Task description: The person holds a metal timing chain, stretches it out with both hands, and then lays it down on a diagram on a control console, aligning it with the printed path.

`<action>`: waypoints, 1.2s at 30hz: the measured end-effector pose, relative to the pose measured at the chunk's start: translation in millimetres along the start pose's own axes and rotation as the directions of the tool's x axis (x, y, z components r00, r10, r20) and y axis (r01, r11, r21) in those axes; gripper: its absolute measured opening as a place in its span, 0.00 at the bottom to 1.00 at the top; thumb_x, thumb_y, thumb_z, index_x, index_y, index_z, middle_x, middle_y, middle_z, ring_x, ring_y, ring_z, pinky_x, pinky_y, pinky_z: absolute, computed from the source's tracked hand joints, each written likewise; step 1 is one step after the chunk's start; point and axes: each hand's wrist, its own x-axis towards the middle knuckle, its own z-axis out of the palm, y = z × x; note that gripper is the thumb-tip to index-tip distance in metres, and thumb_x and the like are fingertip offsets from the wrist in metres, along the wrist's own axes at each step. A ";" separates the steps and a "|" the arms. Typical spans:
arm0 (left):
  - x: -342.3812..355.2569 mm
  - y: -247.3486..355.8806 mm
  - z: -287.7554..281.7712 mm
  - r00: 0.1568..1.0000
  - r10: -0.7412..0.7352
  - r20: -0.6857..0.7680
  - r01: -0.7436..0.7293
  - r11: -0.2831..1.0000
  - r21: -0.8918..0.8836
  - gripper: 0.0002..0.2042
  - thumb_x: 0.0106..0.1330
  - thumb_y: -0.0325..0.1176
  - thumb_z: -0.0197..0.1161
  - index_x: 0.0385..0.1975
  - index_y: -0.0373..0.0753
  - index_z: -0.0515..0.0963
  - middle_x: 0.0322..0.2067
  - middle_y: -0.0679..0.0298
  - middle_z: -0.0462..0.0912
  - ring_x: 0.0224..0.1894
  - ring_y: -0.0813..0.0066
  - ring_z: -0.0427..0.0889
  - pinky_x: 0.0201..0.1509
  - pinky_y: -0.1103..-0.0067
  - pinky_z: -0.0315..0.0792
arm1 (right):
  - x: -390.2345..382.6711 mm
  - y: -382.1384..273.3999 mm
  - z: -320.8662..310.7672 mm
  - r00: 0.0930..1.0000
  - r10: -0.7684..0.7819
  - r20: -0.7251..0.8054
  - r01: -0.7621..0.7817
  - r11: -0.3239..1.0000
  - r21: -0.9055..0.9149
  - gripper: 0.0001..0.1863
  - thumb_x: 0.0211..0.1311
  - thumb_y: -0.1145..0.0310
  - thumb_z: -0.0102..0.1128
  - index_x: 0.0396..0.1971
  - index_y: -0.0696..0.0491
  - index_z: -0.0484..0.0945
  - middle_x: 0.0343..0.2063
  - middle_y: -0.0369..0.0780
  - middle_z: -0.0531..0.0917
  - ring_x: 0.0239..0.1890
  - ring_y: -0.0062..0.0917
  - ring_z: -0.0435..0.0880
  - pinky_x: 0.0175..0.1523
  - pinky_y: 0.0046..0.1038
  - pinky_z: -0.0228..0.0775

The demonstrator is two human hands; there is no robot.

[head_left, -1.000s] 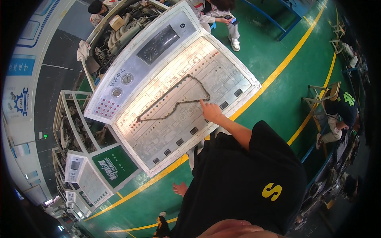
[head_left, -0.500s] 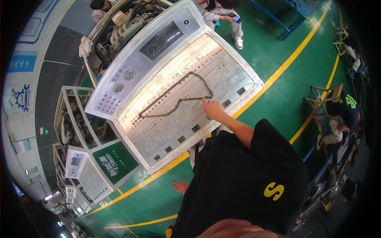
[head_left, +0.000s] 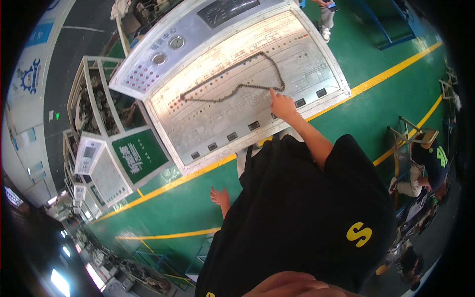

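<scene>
A dark metal link chain (head_left: 240, 85) lies as a long uneven loop on the sloping pale panel (head_left: 198, 128) of an instrument stand in front of me. My right hand (head_left: 284, 107) reaches over the panel's near edge. Its index finger is stretched out, with the tip at the chain's near right stretch, while the other fingers look curled and appear to hold nothing. Low beside my body hangs my left hand (head_left: 217, 195), fingers apart, away from the stand and holding nothing.
Gauges (head_left: 176, 42) and a dark display (head_left: 226, 12) sit on the stand's upper part. To the left is another stand (head_left: 111, 178) with a green board (head_left: 140, 156). Seated people are at right, one beside a stool (head_left: 413, 133); yellow lines (head_left: 396, 74) cross the green floor.
My view has shifted, so the stand now sits higher in the picture. The index finger stays at about the same part of the chain, whose loop looks unchanged.
</scene>
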 end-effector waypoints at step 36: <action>-36.7 -24.4 20.2 0.969 -0.196 0.150 0.217 0.967 -0.137 0.40 0.56 0.43 0.65 0.70 0.52 0.55 0.68 0.55 0.53 0.69 0.45 0.51 0.67 0.48 0.55 | 98.6 -44.9 9.1 0.905 -0.406 -0.130 0.352 0.884 -0.308 0.06 0.59 0.73 0.55 0.33 0.53 0.80 0.35 0.42 0.84 0.37 0.35 0.87 0.39 0.35 0.81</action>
